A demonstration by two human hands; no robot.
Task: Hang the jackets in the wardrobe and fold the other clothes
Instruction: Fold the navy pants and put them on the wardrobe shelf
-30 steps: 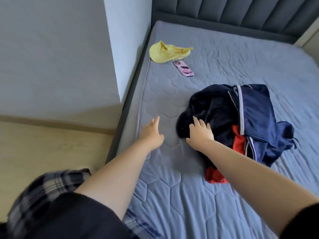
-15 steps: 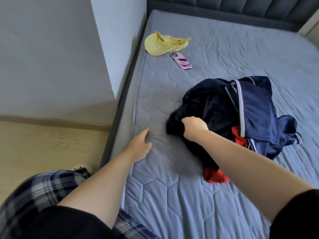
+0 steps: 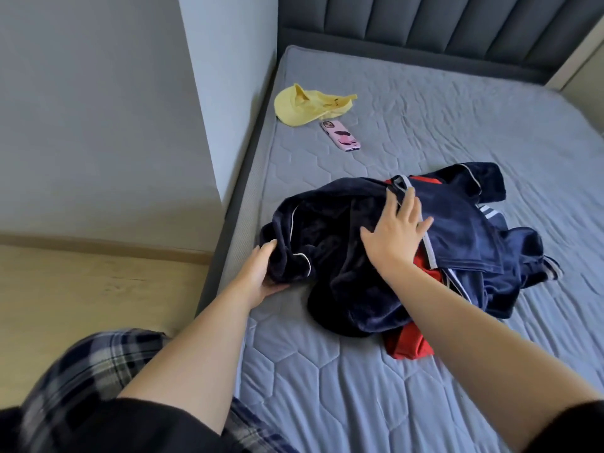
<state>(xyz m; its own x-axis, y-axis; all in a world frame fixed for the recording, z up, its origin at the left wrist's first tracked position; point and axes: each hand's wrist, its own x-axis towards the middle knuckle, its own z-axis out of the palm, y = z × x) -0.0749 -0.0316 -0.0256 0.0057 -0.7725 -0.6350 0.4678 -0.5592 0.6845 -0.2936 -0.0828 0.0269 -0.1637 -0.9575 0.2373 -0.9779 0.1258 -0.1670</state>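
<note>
A heap of clothes lies on the grey mattress (image 3: pixel 327 397). On top and to the left is a dark navy velvety garment (image 3: pixel 336 243) with thin white piping. Under it sit a navy jacket (image 3: pixel 464 237) with grey and white stripes and a red garment (image 3: pixel 408 346) that sticks out at the near side. My left hand (image 3: pixel 258 273) grips the left edge of the velvety garment. With fingers spread flat, my right hand (image 3: pixel 397 232) rests on the middle of the heap.
A yellow cap (image 3: pixel 305 104) and a pink phone (image 3: pixel 340 135) lie near the mattress's far left edge. A padded dark headboard (image 3: pixel 425 24) stands at the back. A grey wall (image 3: pixel 104 109) and a wooden floor (image 3: pixel 81 299) are on the left.
The velvety garment has been pulled out to the left. My left hand left the bare mattress and took hold of its edge. My right hand let go, opened and moved onto the heap.
</note>
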